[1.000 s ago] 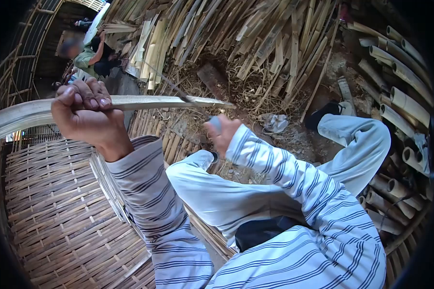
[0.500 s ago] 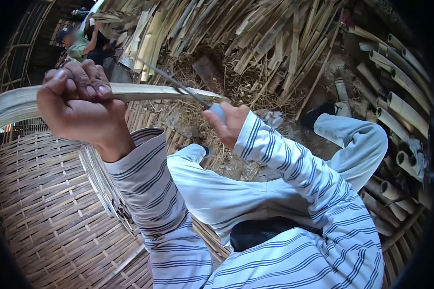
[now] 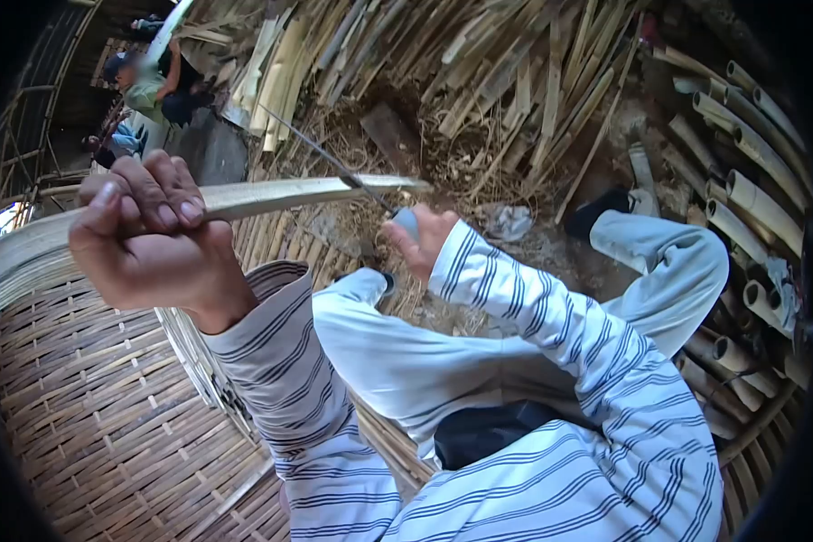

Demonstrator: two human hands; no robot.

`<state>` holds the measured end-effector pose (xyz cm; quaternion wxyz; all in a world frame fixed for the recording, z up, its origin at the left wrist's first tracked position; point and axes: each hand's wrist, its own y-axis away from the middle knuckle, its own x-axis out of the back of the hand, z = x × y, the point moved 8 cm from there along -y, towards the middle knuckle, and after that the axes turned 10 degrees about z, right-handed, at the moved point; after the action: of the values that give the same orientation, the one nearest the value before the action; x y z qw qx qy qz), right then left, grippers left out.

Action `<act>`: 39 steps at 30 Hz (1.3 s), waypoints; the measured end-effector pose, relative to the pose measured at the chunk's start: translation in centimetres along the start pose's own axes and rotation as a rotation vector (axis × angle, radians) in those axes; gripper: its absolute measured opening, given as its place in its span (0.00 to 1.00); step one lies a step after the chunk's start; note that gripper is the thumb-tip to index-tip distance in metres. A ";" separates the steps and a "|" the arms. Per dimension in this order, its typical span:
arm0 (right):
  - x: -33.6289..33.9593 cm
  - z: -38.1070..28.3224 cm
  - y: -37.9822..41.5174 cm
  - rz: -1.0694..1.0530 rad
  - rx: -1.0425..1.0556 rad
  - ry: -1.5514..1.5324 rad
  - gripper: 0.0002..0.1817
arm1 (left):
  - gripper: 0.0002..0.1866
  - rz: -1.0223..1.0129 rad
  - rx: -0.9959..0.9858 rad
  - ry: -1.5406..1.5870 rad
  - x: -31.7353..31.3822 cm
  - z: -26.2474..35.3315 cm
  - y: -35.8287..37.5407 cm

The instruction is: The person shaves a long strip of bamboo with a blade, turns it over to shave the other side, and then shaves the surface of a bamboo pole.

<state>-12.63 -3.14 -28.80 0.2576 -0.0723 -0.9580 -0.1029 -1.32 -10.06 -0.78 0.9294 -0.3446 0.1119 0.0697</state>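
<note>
My left hand (image 3: 149, 239) is raised at the left, its fingers wrapped round a long pale bamboo strip (image 3: 285, 194). Past the fist the strip runs right to a thin end; on the other side it bends down to the left edge, where it looks like several layers. In my right hand (image 3: 429, 242) is the grey-blue handle of a knife (image 3: 313, 144). Its long narrow blade slants up and left, crossing the strip near that thin end.
Split bamboo slats (image 3: 515, 81) lie piled ahead, with shavings (image 3: 474, 154) below them. Cut bamboo poles (image 3: 759, 217) are stacked at the right. A woven bamboo mat (image 3: 108, 406) spreads at the lower left. Another person (image 3: 144, 90) sits at the upper left.
The left part of the bamboo strip has sunk lower, and my left hand has dropped slightly. My right hand and the knife have shifted a little, the blade still across the strip.
</note>
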 end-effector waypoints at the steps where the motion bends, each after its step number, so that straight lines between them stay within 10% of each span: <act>1: 1.0 -1.3 -0.2 0.007 0.064 -0.035 0.23 | 0.13 0.043 0.015 -0.007 0.4 0.0 0.1; 19: 10.4 -9.4 0.5 0.296 0.236 -0.475 0.22 | 0.16 0.050 -0.047 0.008 -0.3 -0.9 -0.9; 39: 2.6 -5.1 1.5 0.203 0.224 -0.240 0.25 | 0.20 0.061 -0.089 0.049 -1.0 0.7 -0.3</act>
<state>-12.15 -2.66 -22.90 0.1572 -0.1510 -0.9751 0.0401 -2.13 -9.90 0.20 0.9077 -0.3835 0.1418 0.0946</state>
